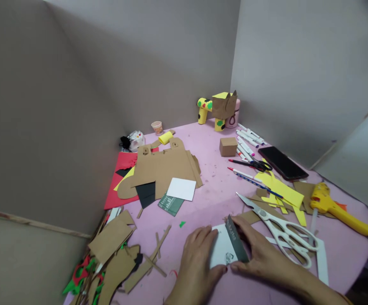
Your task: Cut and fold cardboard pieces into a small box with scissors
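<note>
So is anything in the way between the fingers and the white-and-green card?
Nothing visible: the left fingers and right fingers both touch the white-and-green card. The white scissors lie off to the right, not in between.

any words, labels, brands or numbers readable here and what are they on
None can be read for certain.
White card with dark green strip: pale lettering-like marks on the strip, too blurred.
Dark green card on the table: pale marks, too blurred.
Small cup: print too small.
Markers: any writing too small.
</note>
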`<act>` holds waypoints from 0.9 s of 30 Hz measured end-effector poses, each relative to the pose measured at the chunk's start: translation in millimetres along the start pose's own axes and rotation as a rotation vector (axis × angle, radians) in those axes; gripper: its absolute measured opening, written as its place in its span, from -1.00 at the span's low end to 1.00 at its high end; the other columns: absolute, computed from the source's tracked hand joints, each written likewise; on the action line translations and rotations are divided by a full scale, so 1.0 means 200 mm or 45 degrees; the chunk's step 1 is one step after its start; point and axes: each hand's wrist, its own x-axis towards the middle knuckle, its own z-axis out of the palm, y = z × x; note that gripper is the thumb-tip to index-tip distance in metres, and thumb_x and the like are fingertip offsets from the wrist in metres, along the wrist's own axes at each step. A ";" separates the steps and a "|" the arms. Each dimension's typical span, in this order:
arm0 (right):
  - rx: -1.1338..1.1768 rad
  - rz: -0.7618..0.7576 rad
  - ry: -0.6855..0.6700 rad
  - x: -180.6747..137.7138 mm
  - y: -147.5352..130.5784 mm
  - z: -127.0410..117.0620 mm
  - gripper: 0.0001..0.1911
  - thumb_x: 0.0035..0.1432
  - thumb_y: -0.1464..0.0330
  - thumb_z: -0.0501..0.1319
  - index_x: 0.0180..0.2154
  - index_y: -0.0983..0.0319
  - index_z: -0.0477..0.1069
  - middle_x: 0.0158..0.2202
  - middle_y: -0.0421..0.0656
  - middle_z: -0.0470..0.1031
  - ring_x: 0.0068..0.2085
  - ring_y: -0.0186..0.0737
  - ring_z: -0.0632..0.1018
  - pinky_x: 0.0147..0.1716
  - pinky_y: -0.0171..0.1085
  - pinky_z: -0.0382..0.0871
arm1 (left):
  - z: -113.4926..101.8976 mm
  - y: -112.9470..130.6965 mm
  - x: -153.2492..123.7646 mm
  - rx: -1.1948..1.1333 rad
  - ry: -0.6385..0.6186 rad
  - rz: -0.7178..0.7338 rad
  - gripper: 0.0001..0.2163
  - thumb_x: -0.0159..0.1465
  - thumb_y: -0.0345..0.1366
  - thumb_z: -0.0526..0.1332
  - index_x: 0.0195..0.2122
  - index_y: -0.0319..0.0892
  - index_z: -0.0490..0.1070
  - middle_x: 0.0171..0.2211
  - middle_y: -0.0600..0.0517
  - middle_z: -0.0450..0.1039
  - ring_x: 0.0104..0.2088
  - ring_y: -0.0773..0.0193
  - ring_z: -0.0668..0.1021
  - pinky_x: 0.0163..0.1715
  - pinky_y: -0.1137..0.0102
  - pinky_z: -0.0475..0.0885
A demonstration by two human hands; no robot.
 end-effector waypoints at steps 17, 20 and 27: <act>0.102 -0.026 -0.025 0.02 0.06 -0.03 0.03 -0.31 0.03 0.40 0.14 0.23 0.01 0.16 0.11 0.15 0.14 0.14 0.26 0.11 0.01 0.16 | -0.03 0.05 0.06 0.073 -0.104 0.039 -0.29 -0.04 -0.33 0.33 0.17 -0.11 0.11 0.21 -0.09 0.15 0.20 -0.01 0.14 0.18 -0.08 -0.12; 0.109 -0.076 -0.008 0.02 0.05 -0.02 0.05 -0.33 -0.02 0.39 0.14 0.23 0.02 0.14 0.09 0.19 0.14 0.13 0.27 0.10 -0.01 0.17 | 0.01 0.08 0.08 0.033 -0.074 0.093 -0.26 0.02 -0.31 0.29 0.21 -0.05 -0.01 0.24 -0.07 0.10 0.23 0.04 0.10 0.18 -0.11 -0.22; 0.148 -0.156 -0.006 0.02 0.05 -0.02 0.06 -0.33 -0.09 0.33 0.15 0.21 0.03 0.11 0.06 0.21 0.12 0.12 0.27 0.10 -0.03 0.19 | 0.09 0.10 0.13 -0.094 0.036 0.129 -0.23 0.01 -0.28 0.31 0.22 -0.10 -0.06 0.19 -0.11 0.19 0.19 0.07 0.20 0.19 -0.03 -0.23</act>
